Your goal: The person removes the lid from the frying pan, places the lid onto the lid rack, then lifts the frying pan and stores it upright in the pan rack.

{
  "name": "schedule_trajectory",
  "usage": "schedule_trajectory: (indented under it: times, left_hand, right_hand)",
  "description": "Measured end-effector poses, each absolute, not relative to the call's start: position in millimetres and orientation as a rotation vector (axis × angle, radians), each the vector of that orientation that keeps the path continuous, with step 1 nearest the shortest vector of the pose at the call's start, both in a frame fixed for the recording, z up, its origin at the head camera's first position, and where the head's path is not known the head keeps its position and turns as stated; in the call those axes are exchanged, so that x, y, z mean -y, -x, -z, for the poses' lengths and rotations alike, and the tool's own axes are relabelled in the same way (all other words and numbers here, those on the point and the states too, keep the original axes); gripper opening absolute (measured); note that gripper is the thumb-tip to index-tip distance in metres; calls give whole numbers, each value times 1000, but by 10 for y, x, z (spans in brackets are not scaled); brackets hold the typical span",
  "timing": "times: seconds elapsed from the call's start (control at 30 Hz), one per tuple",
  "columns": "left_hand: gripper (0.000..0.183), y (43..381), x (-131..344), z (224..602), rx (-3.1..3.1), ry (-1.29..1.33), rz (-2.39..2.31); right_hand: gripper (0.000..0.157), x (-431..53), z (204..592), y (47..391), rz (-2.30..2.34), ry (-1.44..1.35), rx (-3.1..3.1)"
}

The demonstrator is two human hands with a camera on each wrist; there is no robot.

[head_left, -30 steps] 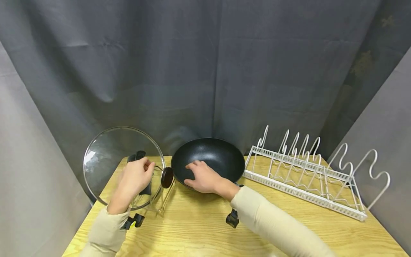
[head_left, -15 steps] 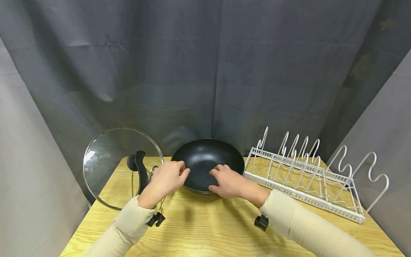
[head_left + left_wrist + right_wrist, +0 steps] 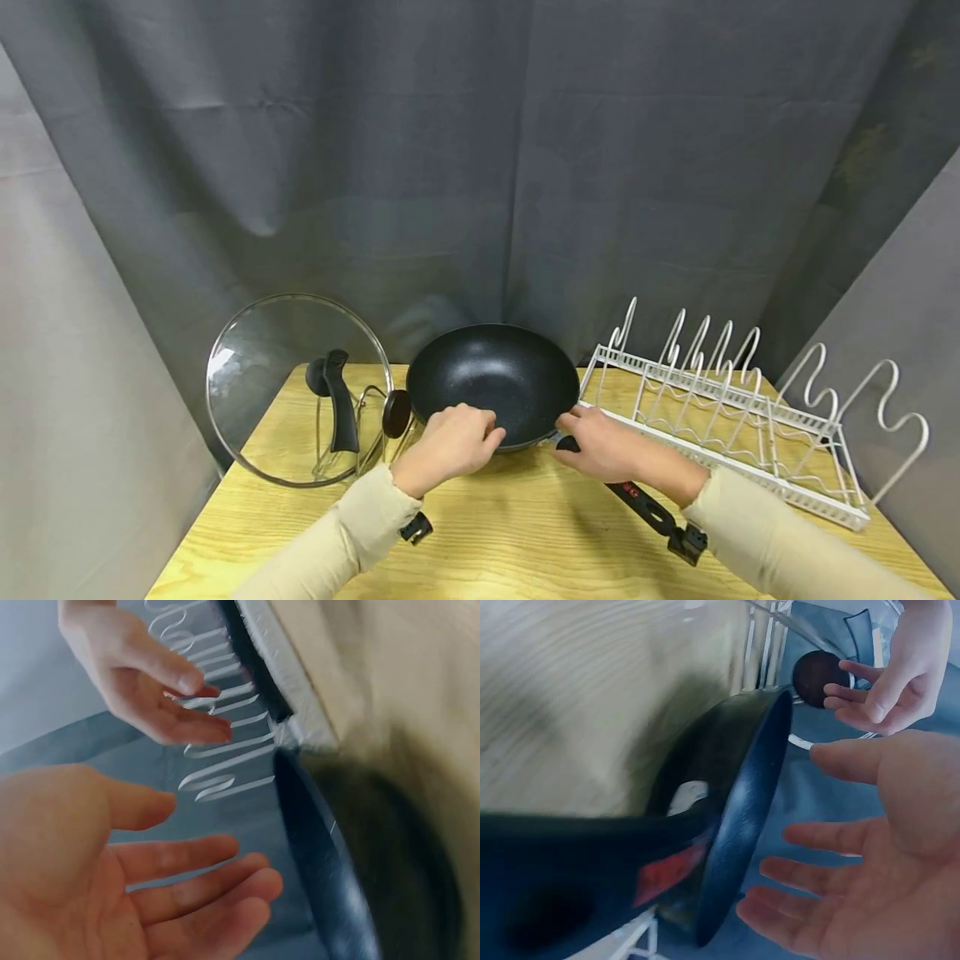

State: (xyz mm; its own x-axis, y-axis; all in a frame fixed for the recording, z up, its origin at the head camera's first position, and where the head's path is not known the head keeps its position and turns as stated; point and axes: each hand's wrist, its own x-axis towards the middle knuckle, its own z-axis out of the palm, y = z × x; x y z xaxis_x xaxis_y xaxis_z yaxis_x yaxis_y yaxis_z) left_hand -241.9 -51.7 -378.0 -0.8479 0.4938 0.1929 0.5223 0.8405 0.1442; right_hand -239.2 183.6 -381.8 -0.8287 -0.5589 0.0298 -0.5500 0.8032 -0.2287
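Note:
A black wok [image 3: 491, 379] sits on the wooden table, its long black handle [image 3: 643, 505] pointing toward the front right. Over the wok's near rim hovers my left hand [image 3: 454, 446]; its fingers are relaxed and hold nothing in the left wrist view. My right hand [image 3: 609, 446] is above the base of the handle and overlaps it in the head view. From the right wrist, the handle [image 3: 577, 877] runs below that hand, whose fingers [image 3: 810, 874] are spread and apart from it. Dark inner wall of the wok [image 3: 746, 802] faces the fingertips there.
Left of the wok, a large glass lid [image 3: 262, 350] with a black handle stands upright. A smaller lid with a dark round knob [image 3: 396, 414] is beside it in a wire stand. A white wire rack [image 3: 720, 450] occupies the right side. Grey curtain [image 3: 480, 167] hangs behind.
My left hand has moved right, from the lids to the wok's near rim. My right hand has shifted right, from over the wok to above its handle.

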Motion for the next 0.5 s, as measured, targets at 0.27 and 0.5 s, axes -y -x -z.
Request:
schedule_trajectory:
  times: [0.27, 0.5]
  left_hand:
    - [42, 2380, 132, 4126, 2937, 926, 439]
    - [52, 2388, -178, 4434, 3037, 939, 781]
  right_hand:
    - [43, -2171, 4006, 2367, 501, 746, -2881]
    - [42, -2377, 4141, 2353, 709, 612, -2783]
